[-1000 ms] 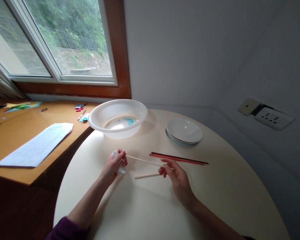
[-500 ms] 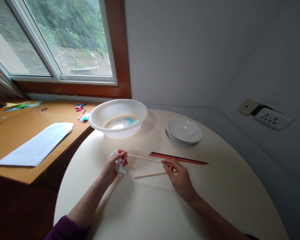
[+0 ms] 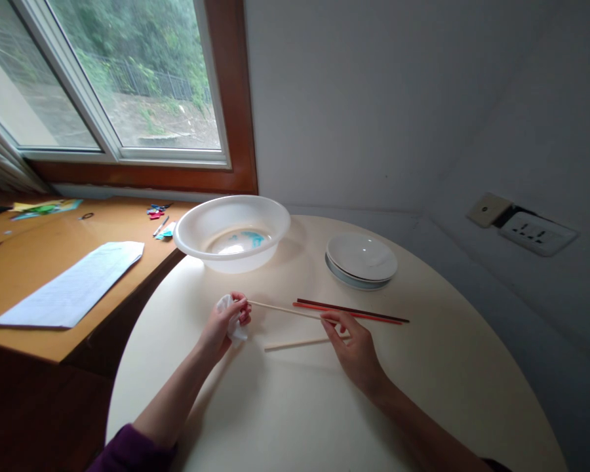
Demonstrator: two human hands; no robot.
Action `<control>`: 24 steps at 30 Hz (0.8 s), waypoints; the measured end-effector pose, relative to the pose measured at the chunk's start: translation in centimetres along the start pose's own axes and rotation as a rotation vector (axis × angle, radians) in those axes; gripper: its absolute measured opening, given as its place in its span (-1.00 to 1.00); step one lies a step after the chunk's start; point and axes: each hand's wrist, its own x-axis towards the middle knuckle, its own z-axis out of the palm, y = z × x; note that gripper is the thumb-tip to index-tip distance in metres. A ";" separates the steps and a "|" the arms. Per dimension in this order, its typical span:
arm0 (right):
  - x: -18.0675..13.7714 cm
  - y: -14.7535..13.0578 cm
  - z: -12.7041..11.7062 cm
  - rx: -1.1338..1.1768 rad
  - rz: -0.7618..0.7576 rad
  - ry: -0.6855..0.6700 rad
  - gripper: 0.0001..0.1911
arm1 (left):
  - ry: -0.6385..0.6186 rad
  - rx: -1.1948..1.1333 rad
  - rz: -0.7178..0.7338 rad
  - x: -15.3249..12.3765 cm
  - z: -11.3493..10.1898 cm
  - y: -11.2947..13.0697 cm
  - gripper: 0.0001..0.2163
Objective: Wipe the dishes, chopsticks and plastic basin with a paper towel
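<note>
A pale wooden chopstick [image 3: 285,310] spans the gap between my two hands above the table. My left hand [image 3: 231,321] is closed round a crumpled white tissue [image 3: 238,330] and pinches the chopstick's left end. The fingertips of my right hand [image 3: 351,347] grip the same chopstick near its other end. Below it a second pale chopstick [image 3: 295,344] lies on the table, its right end hidden behind my right hand. Just beyond my right hand rest a dark brown chopstick [image 3: 354,310] and a red chopstick [image 3: 373,317], side by side.
A white plastic basin [image 3: 229,262] with a blue patch in its bottom stands at the back left of the round table [image 3: 285,419]. Stacked plates [image 3: 361,255] sit at the back right. Left, a wooden desk [image 3: 39,262] holds paper sheets [image 3: 73,282] and small items.
My right hand has shifted very slightly to the right along with its fingertips. The left hand and the other things look almost the same.
</note>
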 end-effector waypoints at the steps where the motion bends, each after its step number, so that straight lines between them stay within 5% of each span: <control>1: 0.0 0.1 0.0 -0.005 0.000 0.003 -0.82 | 0.006 0.008 0.005 0.0 0.0 -0.1 -0.80; 9: 0.2 0.5 -0.1 -0.079 -0.104 0.005 -0.83 | -0.044 0.085 0.027 0.1 -0.1 -0.2 -0.75; 17: 0.3 0.6 -0.1 -0.254 -0.394 -0.010 -0.91 | -0.077 0.165 -0.018 -0.2 0.2 -0.4 -0.70; 24: 1.0 2.5 -1.8 -0.326 -0.284 -0.032 -0.89 | 0.014 0.191 -0.052 0.1 0.3 -0.5 -0.66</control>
